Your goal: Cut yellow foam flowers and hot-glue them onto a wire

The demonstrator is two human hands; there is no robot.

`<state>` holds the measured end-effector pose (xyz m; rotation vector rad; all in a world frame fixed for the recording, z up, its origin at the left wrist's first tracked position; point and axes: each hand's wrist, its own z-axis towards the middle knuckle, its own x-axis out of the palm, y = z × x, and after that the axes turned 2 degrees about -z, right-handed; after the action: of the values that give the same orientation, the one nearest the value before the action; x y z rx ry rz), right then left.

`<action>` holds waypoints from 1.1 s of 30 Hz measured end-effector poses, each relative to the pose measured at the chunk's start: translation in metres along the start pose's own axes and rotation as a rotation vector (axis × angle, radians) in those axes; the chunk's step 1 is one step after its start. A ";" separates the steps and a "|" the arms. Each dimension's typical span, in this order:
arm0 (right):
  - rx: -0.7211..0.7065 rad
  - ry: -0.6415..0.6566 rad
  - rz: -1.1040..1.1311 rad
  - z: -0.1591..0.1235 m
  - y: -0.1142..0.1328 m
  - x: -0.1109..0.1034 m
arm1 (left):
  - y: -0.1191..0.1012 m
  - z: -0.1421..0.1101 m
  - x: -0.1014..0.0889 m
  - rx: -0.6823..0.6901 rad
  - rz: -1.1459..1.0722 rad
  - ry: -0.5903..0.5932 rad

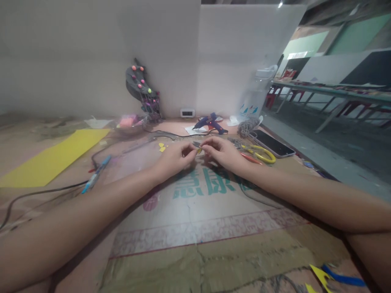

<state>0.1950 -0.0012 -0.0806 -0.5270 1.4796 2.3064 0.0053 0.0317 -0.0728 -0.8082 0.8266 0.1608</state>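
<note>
My forearms reach in from both sides over a printed cardboard sheet (171,213) on the pinkish tabletop (77,270), its near part covered in brown tape (241,256) and its far part marked with green characters (215,185). Above that far part, the fingers of my left hand (175,159) and right hand (226,156) are pinched narrow, tips together on a small yellow piece (199,150); a dark sliver beside it is too small to make out. Left of the cardboard lie a yellow sheet (61,158) and a blue pen (96,174). Beyond the cardboard are a glue gun (212,119) and a small clock (187,113) against the pale wall (165,49); at its far right, a phone (273,143) and a clear bottle (255,95). Well to the right of the cardboard, across a grey floor (305,144), the room holds a long table (332,91) and red stools (356,112).
</note>
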 end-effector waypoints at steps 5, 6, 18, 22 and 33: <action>-0.004 0.049 -0.003 0.000 -0.001 0.002 | 0.003 -0.001 0.001 0.051 0.015 0.021; -0.005 0.054 0.003 0.000 -0.001 0.002 | 0.004 -0.001 0.001 0.060 0.015 0.025; 0.006 0.068 -0.021 -0.002 0.003 0.001 | 0.006 -0.001 0.004 0.107 0.057 0.019; -0.003 0.037 0.070 -0.001 -0.002 0.001 | 0.005 -0.001 0.003 0.091 0.043 0.026; -0.020 0.011 -0.041 -0.001 0.002 0.000 | 0.004 -0.001 0.002 0.082 0.023 0.007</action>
<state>0.1941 -0.0031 -0.0791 -0.5717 1.4387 2.2930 0.0041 0.0334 -0.0770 -0.7227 0.8439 0.1430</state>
